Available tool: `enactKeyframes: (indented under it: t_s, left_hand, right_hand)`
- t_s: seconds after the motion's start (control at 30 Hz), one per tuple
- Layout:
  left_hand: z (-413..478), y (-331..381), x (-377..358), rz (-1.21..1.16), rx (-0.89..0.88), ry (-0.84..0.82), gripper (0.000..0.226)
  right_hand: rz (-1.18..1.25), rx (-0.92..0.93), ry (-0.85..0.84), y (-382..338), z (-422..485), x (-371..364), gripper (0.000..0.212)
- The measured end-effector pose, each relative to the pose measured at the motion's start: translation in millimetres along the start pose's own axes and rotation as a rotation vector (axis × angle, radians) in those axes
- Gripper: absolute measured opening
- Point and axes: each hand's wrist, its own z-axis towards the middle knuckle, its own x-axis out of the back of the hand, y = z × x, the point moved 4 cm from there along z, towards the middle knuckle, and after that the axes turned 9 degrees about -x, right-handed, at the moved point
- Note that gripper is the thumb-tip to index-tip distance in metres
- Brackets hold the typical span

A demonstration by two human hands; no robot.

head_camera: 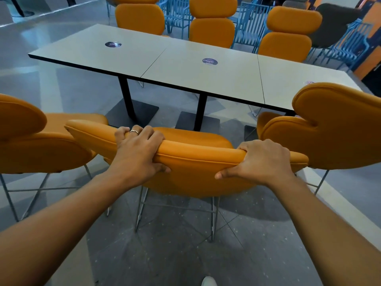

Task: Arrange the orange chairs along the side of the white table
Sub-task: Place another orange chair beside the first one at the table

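Both hands clamp the top edge of the middle orange chair, left hand and right hand set apart along its backrest. It faces the white table, near its long side, between two more orange chairs.

This looked like a canteen or shared seating hall. A long white table of joined tops stood on black pedestal bases, each top carrying a round printed sticker. Matching orange chairs lined its far edge, rows of blue metal chairs stood behind, and the floor was polished.
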Motion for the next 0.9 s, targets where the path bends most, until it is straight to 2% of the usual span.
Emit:
enactKeyframes:
  t_s: [0.2,0.4,0.9]
  left_hand:
    - [13,-23,-4,0.004,-0.022,0.035,0.066]
    - [31,-32,-6,0.0,-0.031,0.086,0.066]
    - [114,6,-41,0.051,-0.001,0.177,0.063]
  right_hand:
    - [0.025,-0.046,0.033,-15,10,-1,0.105]
    - [0.049,-0.029,0.093,-13,27,1,0.098]
    - [0.127,-0.003,0.134,65,113,-7,0.091]
